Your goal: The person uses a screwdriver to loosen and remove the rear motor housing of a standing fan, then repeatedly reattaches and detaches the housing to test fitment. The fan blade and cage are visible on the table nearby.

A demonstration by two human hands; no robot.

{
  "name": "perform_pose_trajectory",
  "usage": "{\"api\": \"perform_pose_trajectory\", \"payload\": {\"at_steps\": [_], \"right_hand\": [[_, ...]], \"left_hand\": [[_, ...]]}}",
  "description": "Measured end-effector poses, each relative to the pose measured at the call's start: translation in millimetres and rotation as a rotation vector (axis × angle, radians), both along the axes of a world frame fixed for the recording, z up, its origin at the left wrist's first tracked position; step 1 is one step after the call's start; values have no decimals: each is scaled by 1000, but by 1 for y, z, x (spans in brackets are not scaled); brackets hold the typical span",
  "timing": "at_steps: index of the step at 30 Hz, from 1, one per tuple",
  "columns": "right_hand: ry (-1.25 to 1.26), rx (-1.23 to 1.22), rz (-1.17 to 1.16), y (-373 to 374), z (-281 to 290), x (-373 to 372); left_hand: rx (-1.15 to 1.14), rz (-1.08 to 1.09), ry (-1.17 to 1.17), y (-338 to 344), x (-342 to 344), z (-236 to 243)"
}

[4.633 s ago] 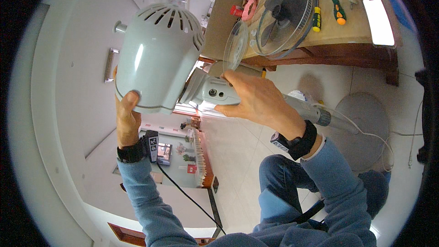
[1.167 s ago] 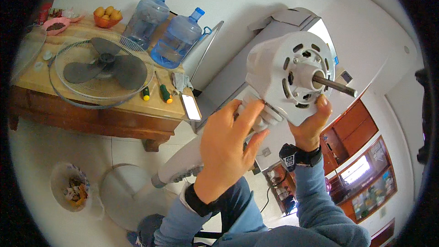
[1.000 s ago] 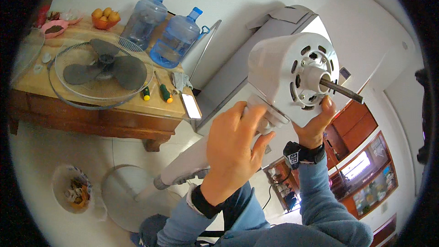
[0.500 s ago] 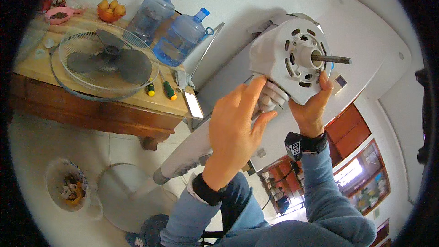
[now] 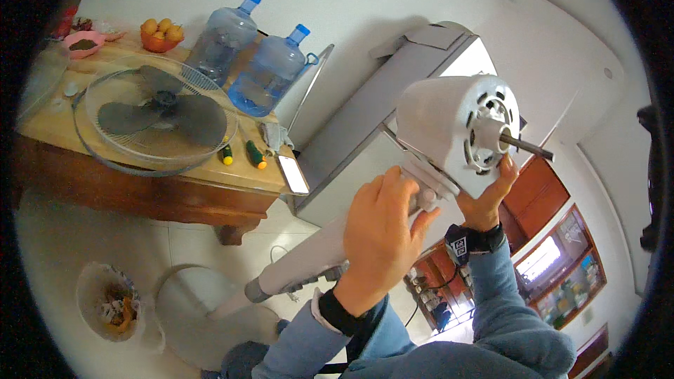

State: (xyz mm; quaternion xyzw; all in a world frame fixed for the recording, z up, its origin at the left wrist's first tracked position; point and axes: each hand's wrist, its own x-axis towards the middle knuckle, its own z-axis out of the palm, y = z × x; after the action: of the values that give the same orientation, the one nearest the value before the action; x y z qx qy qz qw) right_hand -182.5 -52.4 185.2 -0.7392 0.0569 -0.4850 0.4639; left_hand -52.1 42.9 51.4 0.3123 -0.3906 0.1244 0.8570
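Observation:
The white motor housing (image 5: 439, 119) of a standing fan faces right, with its bare metal shaft (image 5: 530, 146) sticking out of the slotted front. My right hand (image 5: 486, 200) grips the lower front edge of the housing, thumb up by the shaft; its other fingers are mostly hidden behind. My left hand (image 5: 382, 235) is closed round the fan neck (image 5: 426, 196) just under the housing, fingertips beside a small round knob. From there the fan pole (image 5: 302, 260) slants down to the round base (image 5: 186, 295) on the floor.
On the wooden table (image 5: 140, 189) lie a fan grille with dark blades (image 5: 189, 116), two screwdrivers (image 5: 255, 154) and a phone (image 5: 293, 174). Two blue water jugs (image 5: 263, 77) and a fruit bowl (image 5: 161, 36) stand behind. A lined bin (image 5: 112, 305) is at lower left, a grey cabinet (image 5: 365, 109) behind the fan.
The motor housing has tipped and turned further right, its shaft now pointing more downward. Both hands have moved slightly right and down with it. The whole view has shifted a little.

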Motion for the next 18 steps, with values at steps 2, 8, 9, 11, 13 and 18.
{"api": "perform_pose_trajectory", "payload": {"at_steps": [2, 8, 9, 11, 13, 18], "right_hand": [[-24, -38, -29, 5, -1, -13], [-53, -112, -224, 7, -4, -75], [-46, -112, -231, 6, -3, -84], [-33, -114, -245, 7, -3, -98], [-24, -102, -242, 12, -2, -104], [-76, -45, -105, 27, -7, -95]], "left_hand": [[22, -22, -34, 5, -9, 2], [-6, -58, -94, 11, -38, 6], [-6, -68, -104, 12, -41, 6], [-3, -70, -124, 14, -46, 6], [39, -99, -160, 17, -48, 6], [18, -92, -174, 22, -50, 8]]}}
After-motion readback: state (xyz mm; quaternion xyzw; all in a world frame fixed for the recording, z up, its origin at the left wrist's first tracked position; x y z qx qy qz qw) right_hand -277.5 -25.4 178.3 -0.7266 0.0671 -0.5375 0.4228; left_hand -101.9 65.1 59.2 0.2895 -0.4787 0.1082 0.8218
